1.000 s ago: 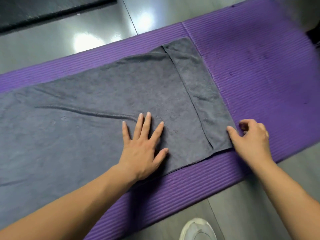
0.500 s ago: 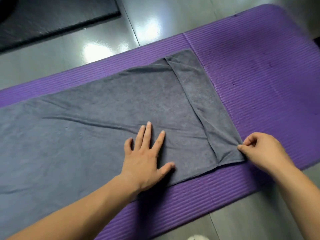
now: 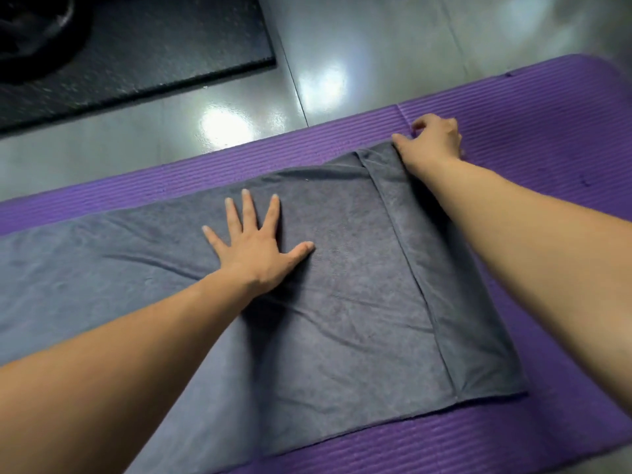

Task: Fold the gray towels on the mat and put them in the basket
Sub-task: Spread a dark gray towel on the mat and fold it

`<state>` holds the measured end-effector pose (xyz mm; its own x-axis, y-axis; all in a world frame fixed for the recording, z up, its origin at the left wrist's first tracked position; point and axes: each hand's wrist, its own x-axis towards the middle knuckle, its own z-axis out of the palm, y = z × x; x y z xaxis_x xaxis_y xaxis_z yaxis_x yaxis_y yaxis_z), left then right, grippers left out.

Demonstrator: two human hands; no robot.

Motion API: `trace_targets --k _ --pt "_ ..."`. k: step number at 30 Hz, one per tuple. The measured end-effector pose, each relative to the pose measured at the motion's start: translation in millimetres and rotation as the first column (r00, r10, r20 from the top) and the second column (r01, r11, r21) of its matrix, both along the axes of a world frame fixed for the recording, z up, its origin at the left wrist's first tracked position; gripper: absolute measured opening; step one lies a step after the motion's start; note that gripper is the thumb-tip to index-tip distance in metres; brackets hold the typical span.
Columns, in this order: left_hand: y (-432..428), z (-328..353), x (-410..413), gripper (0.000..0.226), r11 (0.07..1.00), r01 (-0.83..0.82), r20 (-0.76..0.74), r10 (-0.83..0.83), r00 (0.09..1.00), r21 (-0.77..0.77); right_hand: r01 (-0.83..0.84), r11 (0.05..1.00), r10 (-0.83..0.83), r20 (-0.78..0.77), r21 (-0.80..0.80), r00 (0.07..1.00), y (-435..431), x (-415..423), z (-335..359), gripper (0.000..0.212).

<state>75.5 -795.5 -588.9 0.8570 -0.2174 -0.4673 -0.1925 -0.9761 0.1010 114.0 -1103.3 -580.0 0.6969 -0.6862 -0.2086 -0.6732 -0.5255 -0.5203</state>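
A long gray towel [image 3: 342, 302] lies flat across the purple mat [image 3: 530, 107], its right end folded over into a narrow flap [image 3: 441, 289]. My left hand [image 3: 256, 244] presses flat on the towel's middle with fingers spread. My right hand [image 3: 431, 142] reaches to the far right corner of the towel, its fingers curled and pinching the corner of the flap. The towel's left end runs out of the frame. No basket is in view.
Glossy gray floor tiles [image 3: 376, 63] lie beyond the mat. A black rubber floor mat [image 3: 147, 53] lies at the far left with a dark round object [image 3: 37, 32] on it.
My right hand left the near right corner of the towel and moved to the far right corner. My left hand slid farther up the towel. The view shifted closer.
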Motion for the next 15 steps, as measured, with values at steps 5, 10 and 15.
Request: trace_targets --k 5,10,15 --pt "1 -5 1 0.108 0.999 -0.003 0.008 0.004 1.0 -0.034 -0.179 0.983 0.18 -0.068 0.028 0.981 -17 19 4 0.017" --pt "0 -5 0 0.108 1.0 0.006 0.016 -0.005 1.0 -0.03 -0.258 0.966 0.258 -0.004 0.012 0.966 -27 17 4 0.011" --pt "2 -7 3 0.105 0.998 -0.011 0.073 0.015 0.997 -0.064 -0.025 1.0 0.028 0.158 -0.019 0.987 -28 16 -12 0.01"
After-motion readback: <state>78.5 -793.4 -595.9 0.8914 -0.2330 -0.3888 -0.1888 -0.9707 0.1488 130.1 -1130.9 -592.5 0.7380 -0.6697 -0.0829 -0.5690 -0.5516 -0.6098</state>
